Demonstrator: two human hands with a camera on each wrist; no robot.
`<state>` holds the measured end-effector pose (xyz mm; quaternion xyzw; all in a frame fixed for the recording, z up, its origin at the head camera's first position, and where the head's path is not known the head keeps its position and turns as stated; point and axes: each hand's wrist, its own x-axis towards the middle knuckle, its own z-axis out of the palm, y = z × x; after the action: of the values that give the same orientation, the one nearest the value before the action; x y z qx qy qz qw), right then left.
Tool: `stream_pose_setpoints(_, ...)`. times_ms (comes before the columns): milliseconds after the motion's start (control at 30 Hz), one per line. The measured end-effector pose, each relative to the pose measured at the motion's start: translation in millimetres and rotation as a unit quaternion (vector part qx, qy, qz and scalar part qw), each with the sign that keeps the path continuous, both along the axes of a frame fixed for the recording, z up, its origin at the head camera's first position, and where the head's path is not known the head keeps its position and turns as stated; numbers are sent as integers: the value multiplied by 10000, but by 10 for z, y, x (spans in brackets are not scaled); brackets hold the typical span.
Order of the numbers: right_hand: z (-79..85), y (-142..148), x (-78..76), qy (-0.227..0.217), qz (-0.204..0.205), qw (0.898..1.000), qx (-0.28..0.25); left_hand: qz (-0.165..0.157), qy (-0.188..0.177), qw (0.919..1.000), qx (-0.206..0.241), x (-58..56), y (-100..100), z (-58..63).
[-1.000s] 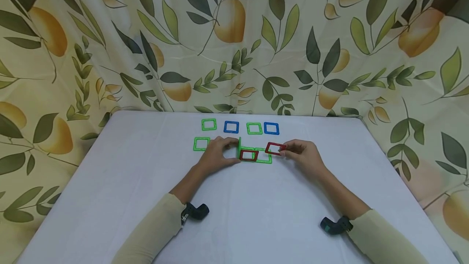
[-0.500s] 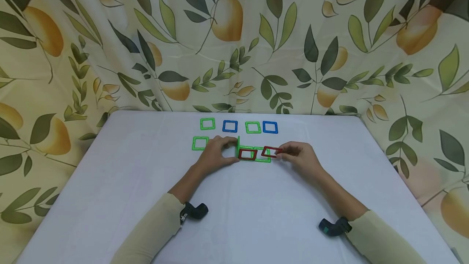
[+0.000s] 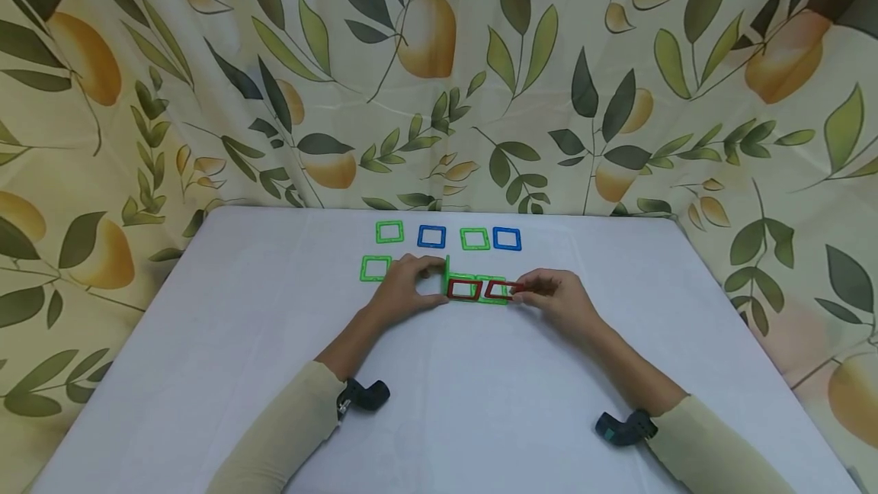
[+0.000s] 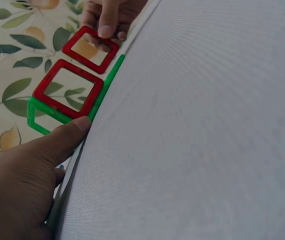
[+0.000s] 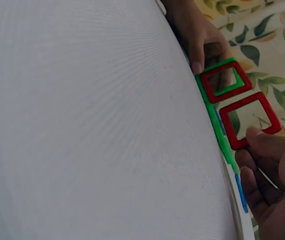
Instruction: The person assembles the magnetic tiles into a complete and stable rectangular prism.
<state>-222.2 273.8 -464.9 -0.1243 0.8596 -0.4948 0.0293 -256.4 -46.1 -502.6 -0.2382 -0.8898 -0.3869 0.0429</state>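
Two green magnetic tiles [image 3: 490,278], open square frames, lie joined flat on the table. At their left end stands a green upright tile [image 3: 447,273]; my left hand [image 3: 401,292] holds it, fingers at its far edge and thumb at the near bottom corner. A red square tile [image 4: 46,78] stands along the near edge of the left flat tile, beside my left thumb. My right hand [image 3: 559,299] pinches a second red tile [image 5: 227,128] by its right side, between thumb and fingers. This red tile is close above the right flat tile, with a narrow gap to the standing red one.
Behind the build lies a row of loose tiles: a green tile [image 3: 389,222], a blue tile [image 3: 432,226], another green tile [image 3: 475,229] and another blue tile [image 3: 507,229]. One more green tile [image 3: 364,269] lies left, partly behind my left hand. A patterned curtain [image 3: 439,136] hangs behind the table [image 3: 466,402].
My right hand has moved left and down with the red tile, bringing it over the right flat green tile and beside the standing red one. My left hand has stayed at the upright green tile.
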Motion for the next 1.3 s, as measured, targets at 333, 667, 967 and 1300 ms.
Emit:
stream_pose_setpoints(333, 3, -54, 33, -38, -6, 10000, 41, -12, -35, 10000, 15, 14, 6, 18)
stream_pose_setpoints(667, -25, -93, 33, -36, -9, 10000, 30, 20, 17, 10000, 38, 27, 14, 15)
stream_pose_setpoints(967, -44, -99, 35, -6, -43, 9999, 115, 38, -7, 10000, 48, 27, 11, -2)
stream_pose_setpoints(1300, -113, -106, 21, 275, -5, 9991, 310, 25, -50, 9999, 91, 22, 2, 36)
